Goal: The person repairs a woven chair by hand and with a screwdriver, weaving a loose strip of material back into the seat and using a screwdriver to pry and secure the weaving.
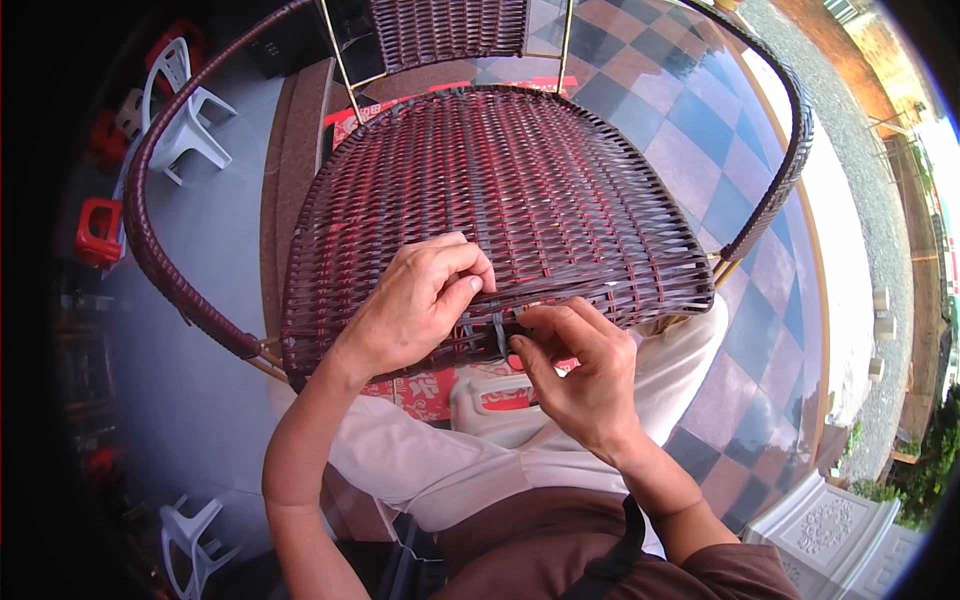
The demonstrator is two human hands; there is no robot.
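A woven chair seat (480, 190) of dark brown and reddish strips spreads in front of me, its front edge toward my lap. My left hand (425, 300) rests on the weave near that edge, thumb and forefinger closed together; what lies between them is hidden. Just to its right, my right hand (585, 370) pinches at a dark flat weaving strip (501, 335) by the seat's front edge, thumb below and forefinger above. The strip crosses the outer rows of the weave.
Wrapped armrests (150, 250) curve round both sides, and a woven backrest (450, 35) stands at the far end. My legs in pale trousers (400, 460) sit under the front edge. White plastic chairs (185, 110) and a red stool (100, 230) stand left; checkered tiles (740, 330) lie right.
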